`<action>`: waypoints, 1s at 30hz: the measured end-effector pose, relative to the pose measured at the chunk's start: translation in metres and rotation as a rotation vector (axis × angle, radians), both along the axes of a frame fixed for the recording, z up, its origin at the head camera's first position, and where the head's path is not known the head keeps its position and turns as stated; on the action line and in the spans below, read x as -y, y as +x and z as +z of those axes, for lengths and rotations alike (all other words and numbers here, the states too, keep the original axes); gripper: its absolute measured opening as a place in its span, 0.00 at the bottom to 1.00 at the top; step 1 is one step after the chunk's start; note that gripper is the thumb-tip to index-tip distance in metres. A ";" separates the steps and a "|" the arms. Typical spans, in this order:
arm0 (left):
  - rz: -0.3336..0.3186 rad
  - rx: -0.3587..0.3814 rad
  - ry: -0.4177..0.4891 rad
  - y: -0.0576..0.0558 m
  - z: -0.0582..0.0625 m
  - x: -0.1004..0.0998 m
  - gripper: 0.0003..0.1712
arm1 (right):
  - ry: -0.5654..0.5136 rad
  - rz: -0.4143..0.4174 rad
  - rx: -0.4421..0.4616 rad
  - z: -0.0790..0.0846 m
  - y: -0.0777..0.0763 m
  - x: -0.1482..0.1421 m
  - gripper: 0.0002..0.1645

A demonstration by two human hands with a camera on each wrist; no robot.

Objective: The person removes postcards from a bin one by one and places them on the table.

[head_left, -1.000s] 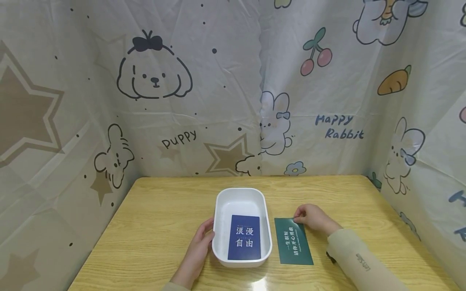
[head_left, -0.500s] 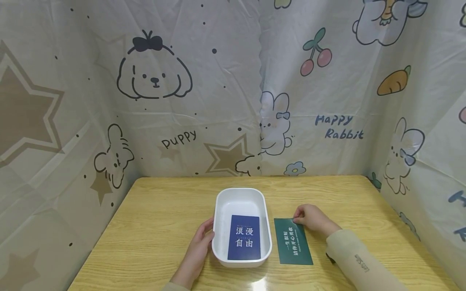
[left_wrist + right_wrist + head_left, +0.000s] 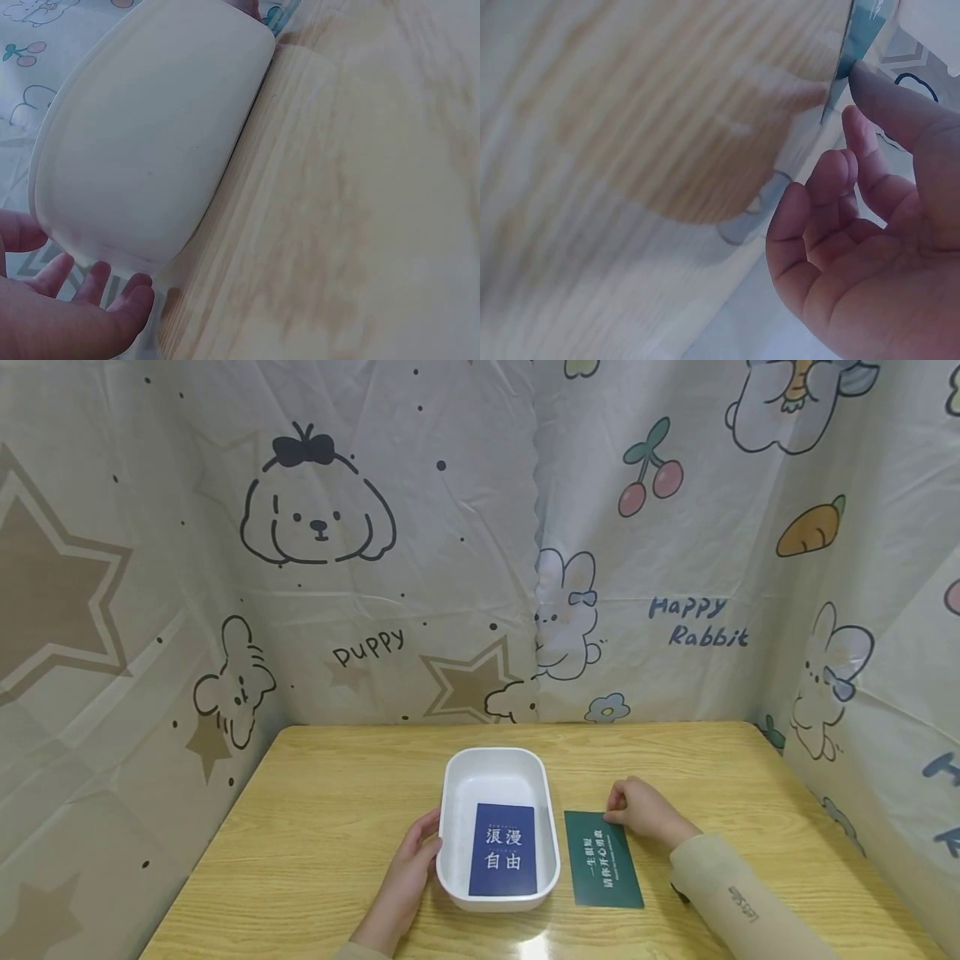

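Observation:
A white rectangular tub (image 3: 498, 768) stands on the wooden table in the head view. Inside lies a blue card (image 3: 502, 850) with white characters. My left hand (image 3: 416, 860) rests its spread, slightly bent fingers against the tub's left wall; the left wrist view shows fingertips along the wall (image 3: 157, 127). To the tub's right, a dark green card (image 3: 604, 864) with white writing lies on the table. My right hand (image 3: 645, 810) pinches at its far right corner with thumb and forefinger. The right wrist view shows the thumb on the card's edge (image 3: 851, 56), other fingers curled.
The light wooden table (image 3: 330, 810) reaches back to a curtain (image 3: 420, 560) printed with cartoon animals, stars and fruit, which also hangs at both sides. A small dark object (image 3: 680, 893) shows at the right sleeve's edge.
The green card has shifted very slightly left and toward me. My right hand's knuckles have risen a little at its corner. The left hand, tub and blue card have stayed put.

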State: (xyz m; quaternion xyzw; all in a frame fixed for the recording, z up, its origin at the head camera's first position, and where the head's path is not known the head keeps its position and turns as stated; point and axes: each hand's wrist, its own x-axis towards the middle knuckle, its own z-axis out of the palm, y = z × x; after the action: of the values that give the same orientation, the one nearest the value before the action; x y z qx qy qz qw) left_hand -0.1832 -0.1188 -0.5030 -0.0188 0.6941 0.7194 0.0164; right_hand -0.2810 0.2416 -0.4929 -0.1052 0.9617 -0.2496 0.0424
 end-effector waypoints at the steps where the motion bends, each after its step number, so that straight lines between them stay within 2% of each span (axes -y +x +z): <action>1: 0.000 0.000 0.000 0.000 0.000 0.000 0.27 | -0.001 -0.004 0.001 0.000 0.000 0.000 0.09; 20: 0.000 -0.005 0.015 0.000 0.000 0.000 0.27 | 0.011 -0.012 0.018 0.003 0.000 0.002 0.06; 26: -0.001 0.001 0.012 0.000 0.000 0.001 0.27 | -0.019 -0.061 -0.026 0.020 0.002 0.015 0.05; 30: 0.000 0.000 0.006 0.000 -0.001 0.001 0.28 | -0.018 -0.045 -0.073 0.036 0.002 0.030 0.06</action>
State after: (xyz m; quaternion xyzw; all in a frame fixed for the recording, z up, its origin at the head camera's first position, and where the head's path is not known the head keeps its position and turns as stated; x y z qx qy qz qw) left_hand -0.1835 -0.1200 -0.5040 -0.0189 0.6918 0.7216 0.0163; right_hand -0.2789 0.2113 -0.4568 -0.0931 0.9624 -0.2550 0.0006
